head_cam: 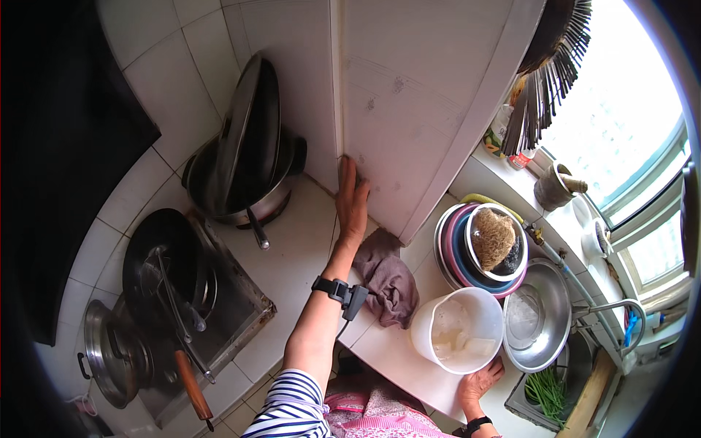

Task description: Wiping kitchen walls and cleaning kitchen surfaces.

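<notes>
My left hand [352,211] reaches forward, its fingers against the foot of a white wall panel [400,126]; what lies under the fingers cannot be seen. A crumpled grey-brown cloth [388,279] lies on the tiled counter just right of my left forearm. My right hand [481,380] rests on the counter edge beside a translucent white plastic bucket [424,342], partly hidden by it. Cloudy liquid and pale pieces are in the bucket. Behind it stand stacked basins [446,246] with a fibrous brown scrubber [492,239] on top.
At left, a wok [142,235] with a wooden handle and a lidded steel pan [96,350] sit on the stove. A dark pot [202,191] stands behind. At right, a steel basin [553,328] overlaps the sink, near green stalks [547,391]. A stone mortar [547,191] is on the sill.
</notes>
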`<state>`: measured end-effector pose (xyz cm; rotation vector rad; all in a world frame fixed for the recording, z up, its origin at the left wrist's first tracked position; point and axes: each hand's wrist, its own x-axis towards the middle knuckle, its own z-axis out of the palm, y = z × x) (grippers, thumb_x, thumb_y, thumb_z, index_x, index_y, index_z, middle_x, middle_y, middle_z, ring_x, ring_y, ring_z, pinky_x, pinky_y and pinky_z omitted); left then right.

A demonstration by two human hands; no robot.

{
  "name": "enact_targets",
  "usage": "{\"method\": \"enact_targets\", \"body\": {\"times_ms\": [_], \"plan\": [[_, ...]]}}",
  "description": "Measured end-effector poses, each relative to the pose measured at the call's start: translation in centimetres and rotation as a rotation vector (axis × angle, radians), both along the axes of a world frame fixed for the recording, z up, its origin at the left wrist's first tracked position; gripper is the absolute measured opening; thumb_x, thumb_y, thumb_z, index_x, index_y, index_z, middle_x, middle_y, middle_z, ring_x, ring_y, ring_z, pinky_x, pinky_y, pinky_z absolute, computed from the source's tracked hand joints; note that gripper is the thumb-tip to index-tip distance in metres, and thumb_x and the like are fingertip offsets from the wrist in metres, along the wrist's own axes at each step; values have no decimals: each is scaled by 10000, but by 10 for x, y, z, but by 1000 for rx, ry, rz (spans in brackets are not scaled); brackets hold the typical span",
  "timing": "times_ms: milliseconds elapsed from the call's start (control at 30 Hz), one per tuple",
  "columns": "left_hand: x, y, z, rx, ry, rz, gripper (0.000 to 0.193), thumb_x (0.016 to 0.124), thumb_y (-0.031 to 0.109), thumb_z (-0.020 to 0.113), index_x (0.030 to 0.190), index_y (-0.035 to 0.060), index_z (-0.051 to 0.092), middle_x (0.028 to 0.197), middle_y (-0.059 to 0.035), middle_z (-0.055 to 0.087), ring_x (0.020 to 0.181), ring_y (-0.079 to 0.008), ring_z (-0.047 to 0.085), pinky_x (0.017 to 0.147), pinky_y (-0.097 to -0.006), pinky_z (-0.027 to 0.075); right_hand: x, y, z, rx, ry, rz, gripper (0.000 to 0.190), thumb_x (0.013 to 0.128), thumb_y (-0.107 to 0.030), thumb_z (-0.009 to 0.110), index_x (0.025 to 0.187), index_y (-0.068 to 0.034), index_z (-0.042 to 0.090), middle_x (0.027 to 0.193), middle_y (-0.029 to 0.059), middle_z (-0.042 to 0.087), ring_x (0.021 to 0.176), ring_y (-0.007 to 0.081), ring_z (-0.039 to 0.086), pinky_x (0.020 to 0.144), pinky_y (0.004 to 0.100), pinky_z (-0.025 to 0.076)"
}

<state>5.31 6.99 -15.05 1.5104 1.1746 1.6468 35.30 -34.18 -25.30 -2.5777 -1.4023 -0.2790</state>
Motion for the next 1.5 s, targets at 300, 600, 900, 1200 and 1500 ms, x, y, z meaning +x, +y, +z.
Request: {"method": "enact_targets", "body": {"times_ms": [300,600,900,1200,1500], "plan": [[22,-24,-42,-219,-440,-206,696,984,344,502,1509,-29,238,1589,-161,244,1476,-225,196,1187,-328,153,-4,3,3,-1,-13,39,545,900,-339,514,1302,21,441,1274,263,417,1144,437,391,1004,534,317],[24,-20,-9,-145,-354,-67,701,955,291,530,1502,-42,244,1597,-212,178,1489,-288,150,1195,-361,140,-8,4,4,33,53,29,544,868,-349,538,1254,30,472,1280,278,413,1139,444,393,994,539,322],[19,-12,-14,-197,-386,-29,726,945,307,556,1514,-13,239,1591,-189,215,1481,-285,177,1181,-361,201,-5,3,6,-75,8,23,662,830,-302,639,1310,76,386,1275,226,398,1176,384,352,1028,477,298],[12,-2,-49,-179,-261,-3,703,976,338,518,1511,-22,239,1596,-185,196,1480,-270,181,1180,-351,205,-1,-2,-4,-39,71,-28,712,808,-273,695,1335,49,342,1278,226,373,1196,371,361,1030,452,316],[11,5,-44,-416,-787,-58,589,1018,354,479,1461,-19,373,1513,-94,391,1388,-178,342,1157,-321,237,-7,2,5,-61,72,9,571,855,-364,575,1293,-7,486,1305,246,392,1175,430,367,1016,514,318]]}}
